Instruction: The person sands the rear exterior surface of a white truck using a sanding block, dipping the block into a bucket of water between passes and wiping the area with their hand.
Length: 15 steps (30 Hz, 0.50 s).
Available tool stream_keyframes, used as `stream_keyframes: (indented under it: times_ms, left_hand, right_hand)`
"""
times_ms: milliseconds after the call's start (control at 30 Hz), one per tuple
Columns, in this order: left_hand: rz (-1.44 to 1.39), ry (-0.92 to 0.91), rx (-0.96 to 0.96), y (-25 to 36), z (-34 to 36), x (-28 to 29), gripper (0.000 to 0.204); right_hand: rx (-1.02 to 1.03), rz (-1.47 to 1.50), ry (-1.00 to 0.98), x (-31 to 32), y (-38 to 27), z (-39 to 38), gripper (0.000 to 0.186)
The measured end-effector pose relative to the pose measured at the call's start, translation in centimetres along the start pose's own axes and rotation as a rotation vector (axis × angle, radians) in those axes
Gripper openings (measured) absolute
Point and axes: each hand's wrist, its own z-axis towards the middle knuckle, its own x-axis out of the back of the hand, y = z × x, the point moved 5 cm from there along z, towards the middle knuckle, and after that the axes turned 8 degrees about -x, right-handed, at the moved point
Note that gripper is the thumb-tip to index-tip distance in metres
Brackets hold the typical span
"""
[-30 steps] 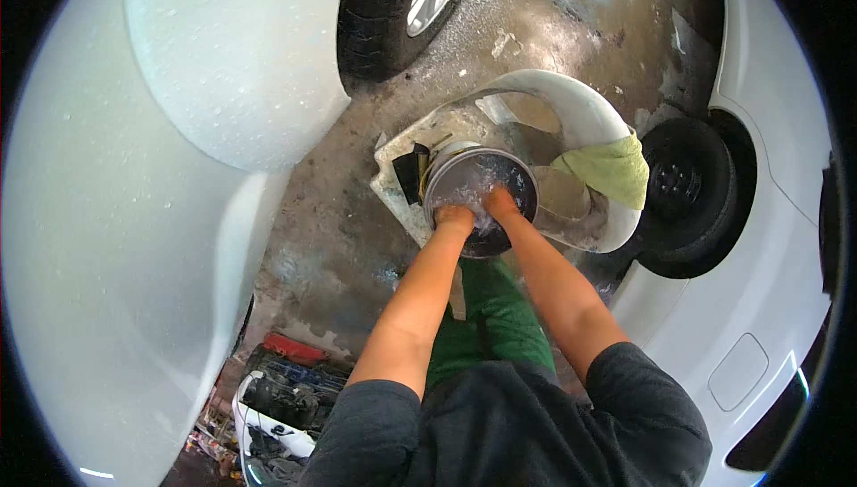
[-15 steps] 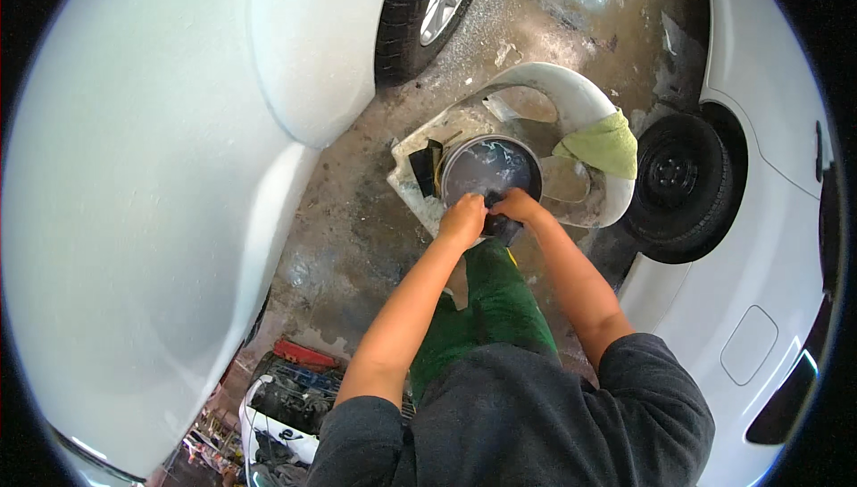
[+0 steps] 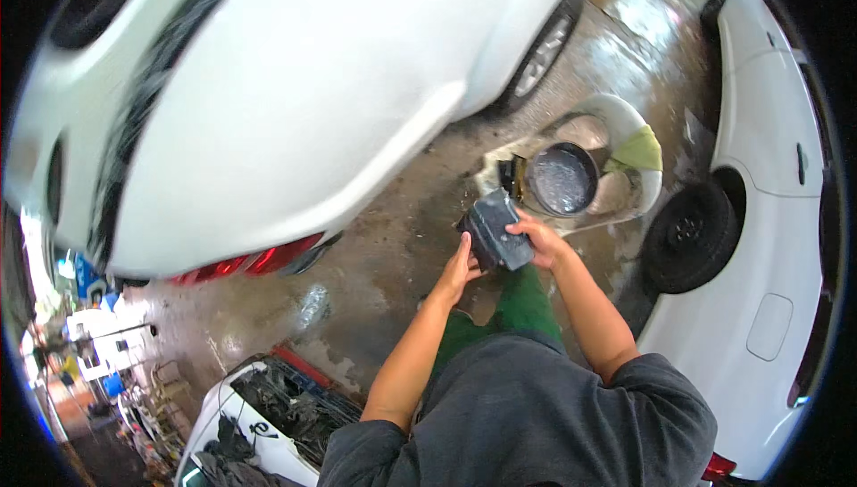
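Note:
Both my hands hold a dark grey, wet-looking sheet that resembles sandpaper (image 3: 502, 228), folded or laid around something dark beneath it. My left hand (image 3: 457, 270) grips its left side with the fingers under the dark part. The thumb of my right hand (image 3: 537, 239) presses on the sheet's right edge. Beyond my hands, a round dark bucket (image 3: 593, 192) of cloudy water stands on a stained white plastic chair (image 3: 500, 152). A black piece (image 3: 507, 173) lies against the bucket's left side. Over the chair's back hangs a light green cloth (image 3: 636, 152).
A white car (image 3: 339, 85) fills the left, with a red tail light (image 3: 254, 262). On the right stands another white car (image 3: 696, 326) with a black wheel (image 3: 686, 235). A white car part (image 3: 268, 438) with dark clutter sits at lower left. The concrete floor (image 3: 357, 282) looks wet.
My hands have come out from over the bucket toward me, and the dark sheet now shows between them. My view has swung left, bringing more of the left car and workshop into sight.

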Motion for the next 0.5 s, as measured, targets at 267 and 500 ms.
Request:
stream_keyframes:
  times_ms: [267, 500]
  left_hand:
    - [0.091, 0.289, -0.488, 7.0, -14.7, 16.0, 0.042]
    - [-0.149, 0.291, -0.647, 7.8, -23.2, 21.7, 0.027]
  right_hand:
    - [-0.184, -0.434, 0.019, -16.4, 13.0, 3.6, 0.057]
    - [-0.2, -0.878, -0.01, -22.2, 18.6, 3.9, 0.062]
